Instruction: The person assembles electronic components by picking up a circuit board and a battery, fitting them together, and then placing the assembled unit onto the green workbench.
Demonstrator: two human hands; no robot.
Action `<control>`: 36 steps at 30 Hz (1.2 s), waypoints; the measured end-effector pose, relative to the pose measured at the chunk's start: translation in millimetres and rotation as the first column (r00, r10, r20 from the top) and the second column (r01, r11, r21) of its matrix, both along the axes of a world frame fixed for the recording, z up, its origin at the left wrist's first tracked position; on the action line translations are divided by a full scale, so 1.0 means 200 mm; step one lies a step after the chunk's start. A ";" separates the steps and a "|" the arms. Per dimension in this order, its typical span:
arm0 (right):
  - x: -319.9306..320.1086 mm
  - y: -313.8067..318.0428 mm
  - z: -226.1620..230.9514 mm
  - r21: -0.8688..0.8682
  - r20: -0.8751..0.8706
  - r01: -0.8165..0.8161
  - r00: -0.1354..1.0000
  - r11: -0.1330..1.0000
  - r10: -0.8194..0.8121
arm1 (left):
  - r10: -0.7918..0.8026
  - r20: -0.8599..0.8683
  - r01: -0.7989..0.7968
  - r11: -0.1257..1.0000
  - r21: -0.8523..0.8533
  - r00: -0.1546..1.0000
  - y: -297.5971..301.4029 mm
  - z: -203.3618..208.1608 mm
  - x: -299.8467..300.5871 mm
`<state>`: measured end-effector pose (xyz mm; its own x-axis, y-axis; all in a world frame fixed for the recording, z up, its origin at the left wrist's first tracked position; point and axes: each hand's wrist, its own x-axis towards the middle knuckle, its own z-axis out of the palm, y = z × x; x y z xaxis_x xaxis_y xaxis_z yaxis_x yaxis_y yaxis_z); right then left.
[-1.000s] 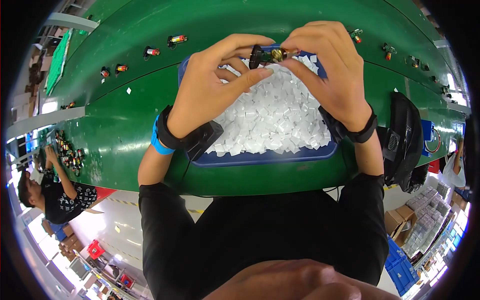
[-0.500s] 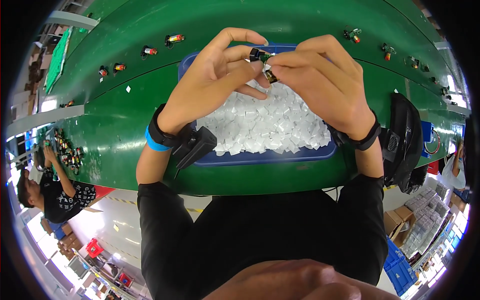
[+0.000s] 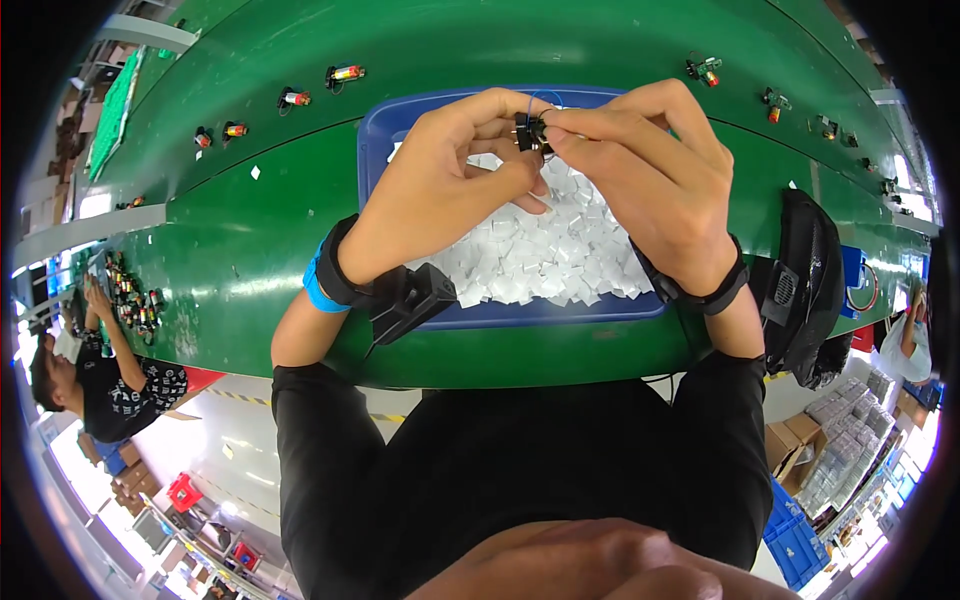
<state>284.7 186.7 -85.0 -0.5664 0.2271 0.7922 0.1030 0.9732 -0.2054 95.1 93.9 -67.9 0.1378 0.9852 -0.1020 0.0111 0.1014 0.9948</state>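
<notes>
A green conveyor belt (image 3: 250,250) carries small motor-like parts: three at upper left (image 3: 345,73) (image 3: 293,98) (image 3: 232,130), others at upper right (image 3: 704,68) (image 3: 772,99). A black bag (image 3: 805,290) hangs at the right edge. A co-worker (image 3: 105,385) in black sits lower left beside clustered parts (image 3: 130,300). Cardboard boxes (image 3: 850,430) and blue crates (image 3: 800,530) stand lower right

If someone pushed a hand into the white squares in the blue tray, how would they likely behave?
The white squares lie in a loose, jumbled heap, so they would probably slide and scatter easily. They look thin and small, likely very light. The blue tray has walls that should contain most of them.
</notes>
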 end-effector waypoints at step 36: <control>0.00 -0.10 0.03 -0.843 -0.300 -0.318 0.947 0.433 0.112 | 0.372 -0.220 -0.100 0.674 0.732 0.902 0.01 -0.07 0.02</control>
<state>284.7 166.3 -79.2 -0.5812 0.7432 0.3313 -0.2192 0.2491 -0.9433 99.5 95.2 -82.1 -0.0170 0.7802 0.6253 0.4186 -0.5624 0.7131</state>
